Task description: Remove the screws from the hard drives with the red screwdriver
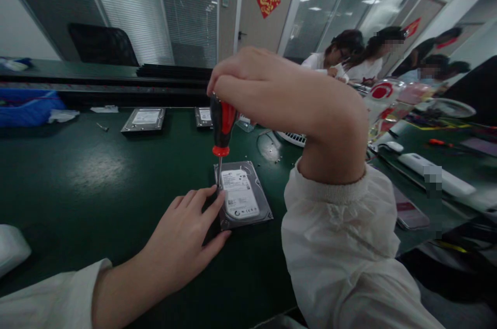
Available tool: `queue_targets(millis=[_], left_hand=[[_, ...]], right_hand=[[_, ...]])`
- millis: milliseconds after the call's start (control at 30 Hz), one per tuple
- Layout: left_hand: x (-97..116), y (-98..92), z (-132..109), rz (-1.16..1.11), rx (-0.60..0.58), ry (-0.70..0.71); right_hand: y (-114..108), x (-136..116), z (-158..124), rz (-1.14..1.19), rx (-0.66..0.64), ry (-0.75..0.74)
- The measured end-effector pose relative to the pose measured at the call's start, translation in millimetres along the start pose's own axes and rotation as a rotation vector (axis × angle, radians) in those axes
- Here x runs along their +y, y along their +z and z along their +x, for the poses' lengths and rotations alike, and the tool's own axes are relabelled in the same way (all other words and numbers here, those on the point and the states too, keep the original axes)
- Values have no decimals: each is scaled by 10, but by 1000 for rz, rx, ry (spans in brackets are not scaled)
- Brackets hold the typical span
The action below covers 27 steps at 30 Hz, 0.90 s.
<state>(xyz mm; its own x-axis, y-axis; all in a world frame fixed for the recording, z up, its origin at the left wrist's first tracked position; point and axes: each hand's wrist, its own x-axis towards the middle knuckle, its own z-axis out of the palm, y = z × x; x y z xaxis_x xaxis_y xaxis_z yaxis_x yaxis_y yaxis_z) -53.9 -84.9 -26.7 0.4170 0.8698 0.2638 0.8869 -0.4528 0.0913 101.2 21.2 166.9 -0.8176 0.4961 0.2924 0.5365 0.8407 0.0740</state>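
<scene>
A hard drive [241,192] with a white label lies label up on the green table. Above its left edge, a red and black screwdriver [222,127] stands nearly upright, its shaft reaching down to the drive's upper left side. My right hand [244,78] is closed over the top of the handle, wrist bent high. Along the drive's left side, my left hand [194,225] grips it, with the index finger against the left edge and the thumb by the lower left corner. The screwdriver's tip is partly hidden beside my left fingertips.
Several small screws [277,160] lie beyond the drive. Two more hard drives, one at the left [144,119] and one behind the screwdriver [203,116], rest farther back. A blue bin [31,106] stands far left. A phone [411,210] and a white power strip [435,174] lie right. Other people sit beyond.
</scene>
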Motion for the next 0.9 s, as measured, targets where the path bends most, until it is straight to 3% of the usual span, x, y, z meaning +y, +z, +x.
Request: queue_targets(millis=[200,367,533,633,800,900], left_hand=[[4,8,-17,-5,17,-1],[2,15,-21,-7,15,2],[-7,23,-21,-12,19,-1],[-4,19,-17,-9,17,-4],[4,10,-5,0,17,0],[1,16,-5,0,15,2]], right_hand=[[33,38,25,0,91,-30],[50,67,33,-188,2,-34],[35,54,24,48,48,42],[28,45,20,67,45,-8],[36,44,12,104,18,74],[25,44,-3,97,33,46]])
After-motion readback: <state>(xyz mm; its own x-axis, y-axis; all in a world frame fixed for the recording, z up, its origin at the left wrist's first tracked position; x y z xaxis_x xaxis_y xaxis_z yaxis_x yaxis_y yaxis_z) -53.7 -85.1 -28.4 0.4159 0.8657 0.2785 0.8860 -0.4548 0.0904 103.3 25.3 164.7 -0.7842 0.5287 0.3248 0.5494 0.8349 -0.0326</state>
